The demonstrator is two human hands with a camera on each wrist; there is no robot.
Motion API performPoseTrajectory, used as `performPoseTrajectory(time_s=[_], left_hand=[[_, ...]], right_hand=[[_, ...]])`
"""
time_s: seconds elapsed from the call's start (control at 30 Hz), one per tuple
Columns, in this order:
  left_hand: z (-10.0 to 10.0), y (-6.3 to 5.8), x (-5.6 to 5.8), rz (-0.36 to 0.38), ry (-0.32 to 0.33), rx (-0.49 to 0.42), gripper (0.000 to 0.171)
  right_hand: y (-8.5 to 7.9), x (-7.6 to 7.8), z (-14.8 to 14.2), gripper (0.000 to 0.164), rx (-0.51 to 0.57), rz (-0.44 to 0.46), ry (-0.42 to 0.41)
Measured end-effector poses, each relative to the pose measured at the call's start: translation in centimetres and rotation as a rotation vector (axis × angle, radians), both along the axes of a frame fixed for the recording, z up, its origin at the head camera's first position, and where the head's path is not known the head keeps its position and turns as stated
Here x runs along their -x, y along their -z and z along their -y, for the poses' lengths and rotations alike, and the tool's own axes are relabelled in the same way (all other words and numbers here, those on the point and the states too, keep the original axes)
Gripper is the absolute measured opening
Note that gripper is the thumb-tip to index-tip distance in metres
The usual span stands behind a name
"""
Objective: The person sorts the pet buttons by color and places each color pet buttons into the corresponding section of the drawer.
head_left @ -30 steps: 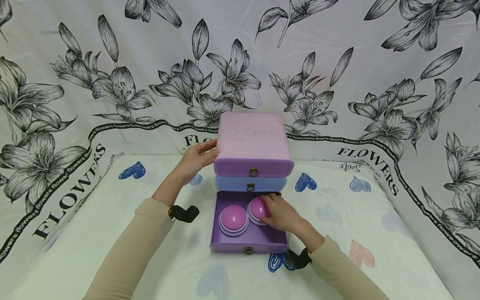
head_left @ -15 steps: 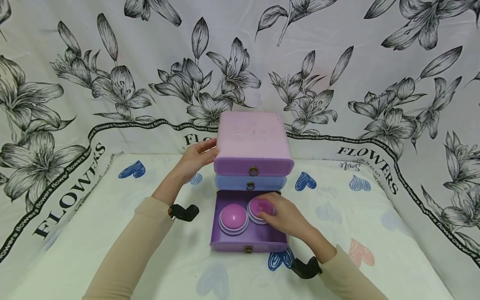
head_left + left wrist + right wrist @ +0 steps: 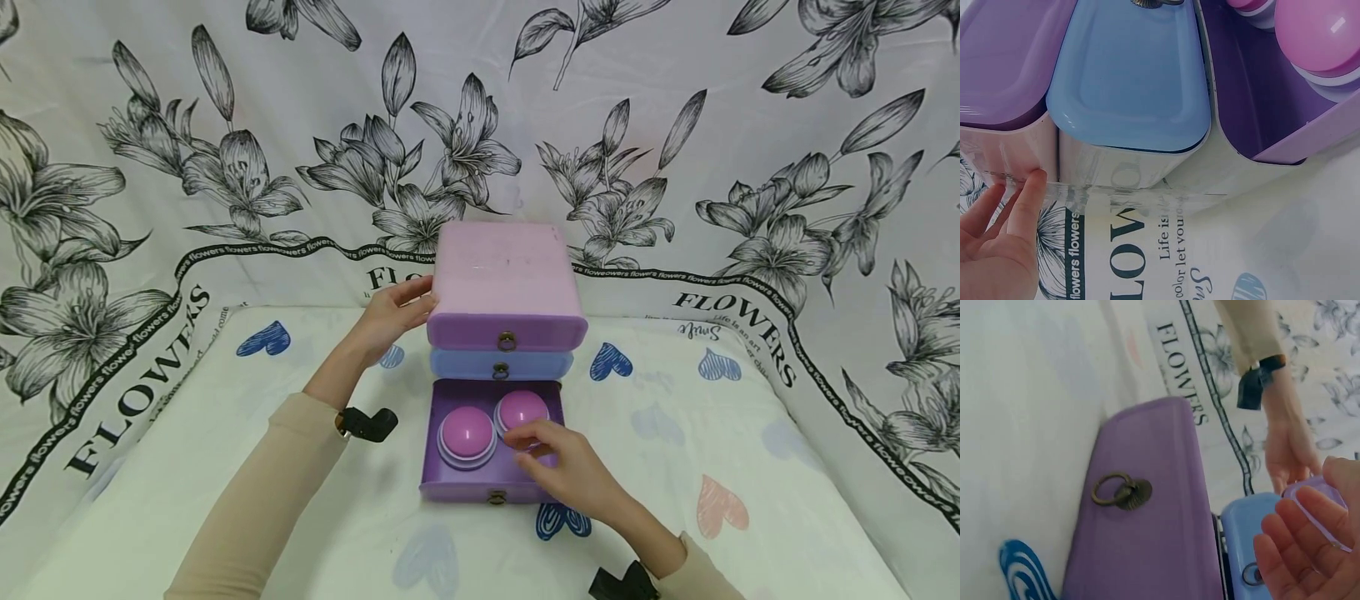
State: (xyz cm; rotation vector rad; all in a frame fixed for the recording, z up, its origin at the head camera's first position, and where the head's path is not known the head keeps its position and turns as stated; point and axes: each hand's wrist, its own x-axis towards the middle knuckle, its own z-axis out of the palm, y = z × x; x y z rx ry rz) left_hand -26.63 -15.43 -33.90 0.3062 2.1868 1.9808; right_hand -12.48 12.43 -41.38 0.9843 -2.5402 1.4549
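A small drawer box (image 3: 506, 271) with a pink top stands in the middle of the bed-like surface. Its purple bottom drawer (image 3: 457, 485) is pulled out, while the blue drawer (image 3: 465, 364) and the purple top drawer (image 3: 472, 332) are closed. Inside the open drawer sit two round containers, a left one (image 3: 467, 433) and a right one (image 3: 521, 410), with domed pink lids and pale bases. My left hand (image 3: 390, 321) touches the box's left side with straight fingers. Over the drawer's right side, my right hand (image 3: 566, 467) holds nothing, its fingers loosely bent, partly covering the right container.
A white cloth (image 3: 322, 517) printed with hearts lies under the box. Behind it hangs a flower-printed curtain (image 3: 637, 50). The drawer's brass ring pull (image 3: 1116, 489) shows large in the right wrist view. Black cameras sit on both wrists.
My right hand has let go of the right container and drawn back toward the front right, leaving the container in the drawer. My left hand has stayed at the box's side.
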Motion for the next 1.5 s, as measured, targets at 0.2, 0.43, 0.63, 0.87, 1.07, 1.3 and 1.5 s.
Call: performPoseTrajectory(time_s=[0.2,0.43,0.63,0.87,1.07,1.3,1.5], left_hand=[[0.0,0.0,-0.1,-0.002,-0.006,0.004,0.059],[0.0,-0.1,-0.2,-0.002,-0.009,0.012,0.059],[0.0,-0.1,-0.2,-0.001,-0.011,0.015,0.058],[0.0,0.1,-0.2,-0.005,-0.005,0.005,0.059],[0.0,0.1,-0.1,-0.008,-0.002,-0.008,0.060],[-0.1,0.1,-0.1,-0.005,-0.008,-0.007,0.059],[-0.1,0.0,-0.1,-0.003,-0.009,0.006,0.059]], right_hand=[[0.4,-1.8,-0.1,0.019,0.005,0.125,-0.040],[2.2,-3.4,-0.2,0.021,0.003,0.225,-0.155],[3.4,-4.2,-0.6,0.026,-0.064,0.232,-0.173],[4.0,-4.7,-1.1,0.032,-0.150,0.286,-0.103],[4.9,-4.7,-0.9,0.037,-0.132,0.392,-0.091],[5.4,-4.5,-0.5,0.035,0.019,0.674,-0.081],[6.0,-4.4,0.1,0.033,0.119,0.814,-0.075]])
